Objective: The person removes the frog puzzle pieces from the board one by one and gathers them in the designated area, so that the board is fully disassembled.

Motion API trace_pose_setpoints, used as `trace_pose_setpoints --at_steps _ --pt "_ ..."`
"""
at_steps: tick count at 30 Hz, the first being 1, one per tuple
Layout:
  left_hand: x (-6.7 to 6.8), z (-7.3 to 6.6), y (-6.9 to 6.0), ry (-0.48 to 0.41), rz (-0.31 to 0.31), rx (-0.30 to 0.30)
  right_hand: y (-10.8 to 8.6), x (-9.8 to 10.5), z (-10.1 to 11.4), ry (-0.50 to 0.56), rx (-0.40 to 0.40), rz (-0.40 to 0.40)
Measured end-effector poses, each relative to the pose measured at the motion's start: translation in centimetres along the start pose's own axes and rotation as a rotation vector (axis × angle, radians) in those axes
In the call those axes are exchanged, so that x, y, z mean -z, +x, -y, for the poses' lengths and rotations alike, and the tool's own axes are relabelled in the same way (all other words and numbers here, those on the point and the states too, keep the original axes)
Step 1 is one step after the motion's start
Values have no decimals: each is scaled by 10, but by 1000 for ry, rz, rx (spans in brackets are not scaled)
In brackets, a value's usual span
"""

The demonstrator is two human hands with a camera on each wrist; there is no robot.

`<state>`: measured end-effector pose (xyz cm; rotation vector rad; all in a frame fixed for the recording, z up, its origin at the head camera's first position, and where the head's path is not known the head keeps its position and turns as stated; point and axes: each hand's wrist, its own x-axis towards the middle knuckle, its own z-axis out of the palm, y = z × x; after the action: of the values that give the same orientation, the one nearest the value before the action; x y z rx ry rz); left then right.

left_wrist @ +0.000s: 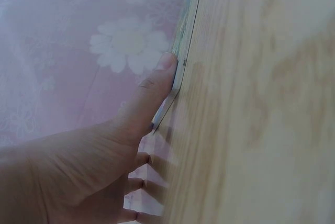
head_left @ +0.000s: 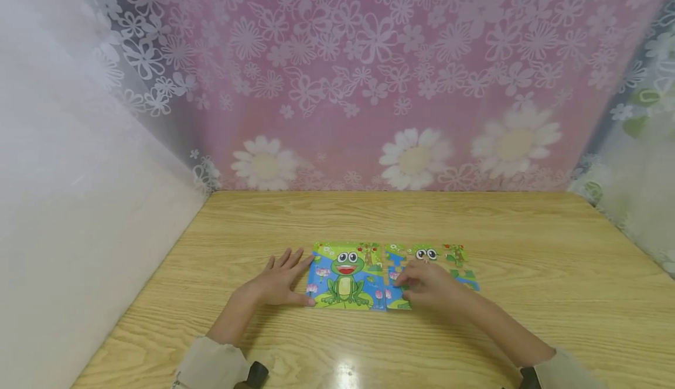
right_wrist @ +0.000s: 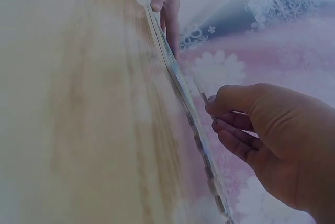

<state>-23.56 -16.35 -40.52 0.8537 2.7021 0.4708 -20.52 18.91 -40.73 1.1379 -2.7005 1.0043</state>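
A frog picture board [head_left: 345, 286] with a green and blue scene lies flat on the table. My left hand [head_left: 276, 283] rests at its left side with fingers spread; the thumb [left_wrist: 166, 63] touches the board's edge. Directly right of it lies a partly assembled frog jigsaw [head_left: 395, 253], with gaps between some pieces and the frog's eyes showing. Over this jigsaw, my right hand [head_left: 432, 286] pinches a thin jigsaw piece [right_wrist: 202, 91] between thumb and fingers, slightly raised from the surface. The hand covers the jigsaw's middle and lower part in the head view.
The wooden table [head_left: 337, 219] runs back to a pink curtain [head_left: 337, 84] printed with flowers. A white wall covering [head_left: 89, 172] stands on the left, and a flowered sheet [head_left: 633, 160] hangs on the right.
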Motion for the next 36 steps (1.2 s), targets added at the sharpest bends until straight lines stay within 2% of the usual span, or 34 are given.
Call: trace_pose_setpoints --at_steps 4,10,14,30,36 --pt "0 0 0 0 -2 3 -8 0 -4 25 -34 33" --pt "-1 0 0 2 -9 2 -9 -1 -9 -31 34 27" --pt "0 -1 0 -4 -12 -3 -9 -1 -10 -56 51 32" --pt "0 0 -1 -2 -10 10 -10 -1 -12 -8 -2 97" --pt "0 -2 -1 -10 -5 6 -11 -1 -9 -30 14 72"
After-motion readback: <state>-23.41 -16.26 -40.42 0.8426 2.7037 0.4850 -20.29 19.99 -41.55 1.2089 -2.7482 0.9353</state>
